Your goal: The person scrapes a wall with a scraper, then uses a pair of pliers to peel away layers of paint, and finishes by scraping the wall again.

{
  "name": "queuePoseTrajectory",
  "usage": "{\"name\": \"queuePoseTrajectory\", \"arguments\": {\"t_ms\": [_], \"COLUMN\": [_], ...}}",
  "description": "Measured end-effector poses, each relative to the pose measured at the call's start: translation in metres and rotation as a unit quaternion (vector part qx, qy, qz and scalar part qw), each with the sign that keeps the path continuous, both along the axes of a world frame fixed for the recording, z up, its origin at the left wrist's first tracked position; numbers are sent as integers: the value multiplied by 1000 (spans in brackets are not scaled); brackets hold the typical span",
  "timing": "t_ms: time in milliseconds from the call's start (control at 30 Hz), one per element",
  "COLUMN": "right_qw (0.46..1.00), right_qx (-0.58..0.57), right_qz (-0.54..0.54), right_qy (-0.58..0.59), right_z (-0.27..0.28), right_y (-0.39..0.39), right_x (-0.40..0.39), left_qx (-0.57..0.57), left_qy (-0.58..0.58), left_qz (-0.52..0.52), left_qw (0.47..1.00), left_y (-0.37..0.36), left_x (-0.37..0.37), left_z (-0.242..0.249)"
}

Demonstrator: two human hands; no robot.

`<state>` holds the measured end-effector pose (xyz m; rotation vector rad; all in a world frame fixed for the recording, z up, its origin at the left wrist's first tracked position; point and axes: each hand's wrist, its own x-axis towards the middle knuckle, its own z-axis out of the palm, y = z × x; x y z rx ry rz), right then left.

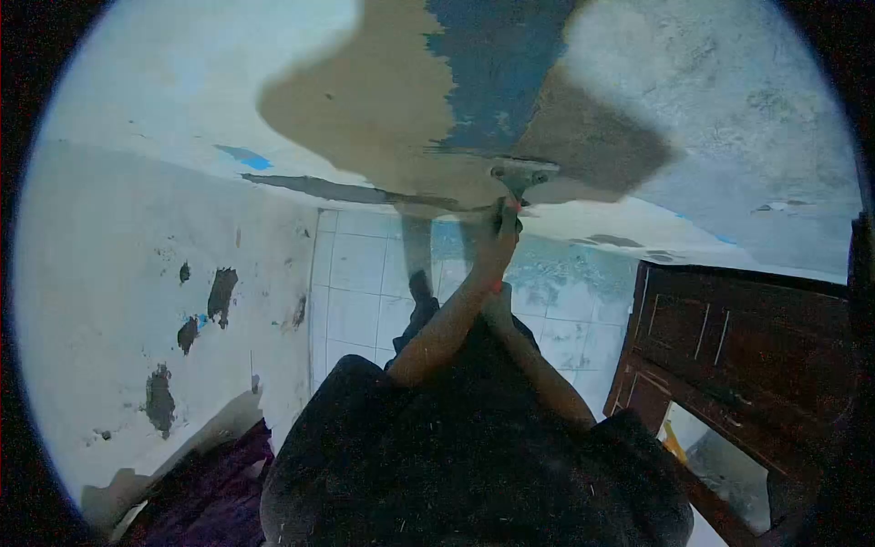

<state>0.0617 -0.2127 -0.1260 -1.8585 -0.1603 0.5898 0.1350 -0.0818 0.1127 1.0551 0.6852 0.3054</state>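
Observation:
Raised against the wall in front of me, my left hand (506,230) is closed round the handle of a putty knife (526,173). Its wide blade lies at the wall, just under the edge of a blue patch (492,77), and grey smears show on it. A bit of red shows at the grip. Lower down, my right hand (497,308) is close below the left wrist and overlaps that forearm in this view. A small red spot is beside it. The right fingers are too dark and partly hidden to make out.
A side wall (100,273) on the left has several dark grey patches. White floor tiles (354,301) lie below. At right stands a dark brown wooden door or cabinet (693,328). Dark purple cloth (214,483) is at lower left, and shadows fall across the front wall.

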Motion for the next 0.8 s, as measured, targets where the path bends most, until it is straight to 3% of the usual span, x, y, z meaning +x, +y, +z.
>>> {"name": "queuePoseTrajectory", "arguments": {"t_ms": [33, 100, 133, 233, 300, 333, 367, 400, 500, 567, 633, 800], "right_qw": [1000, 956, 998, 996, 999, 986, 930, 930, 985, 995, 989, 998], "right_qx": [-1, 173, -50, -80, -39, 75, 184, 187, 111, -102, -68, -57], "right_qz": [4, -58, 24, 17, -1, -32, -62, -63, 26, -15, 29, 20], "right_qy": [0, 229, -13, -20, -25, 146, 312, 310, 127, -10, -127, -15], "right_z": [0, 3, 29, -8, -6, 14, 33, 47, 84, 6, 18, 20], "right_y": [1, -4, 4, -3, -3, 0, 2, 9, 10, 4, 2, -1], "right_x": [2, -2, 2, 0, -1, -2, -2, 2, 4, -1, -5, -4], "left_qx": [-16, 9, 6, 12, 3, -4, -4, -4, -1, -19, -5, -16], "left_qy": [-9, 5, -15, -19, -19, 3, 4, 1, -6, -7, -4, 9], "left_qz": [9, -5, 1, -5, 2, -17, -17, -7, -6, -4, -5, -7], "left_qw": [1000, 1000, 1000, 1000, 1000, 1000, 1000, 1000, 1000, 1000, 1000, 1000], "left_y": [3, 4, 5, -1, 3, 8, 7, 8, 3, 6, 9, 8], "left_x": [-1, -6, -3, -4, -4, -7, -8, -6, -7, -7, -8, -6], "left_z": [8, 10, 2, -8, -1, 20, 18, 14, -6, -5, 0, -12]}}
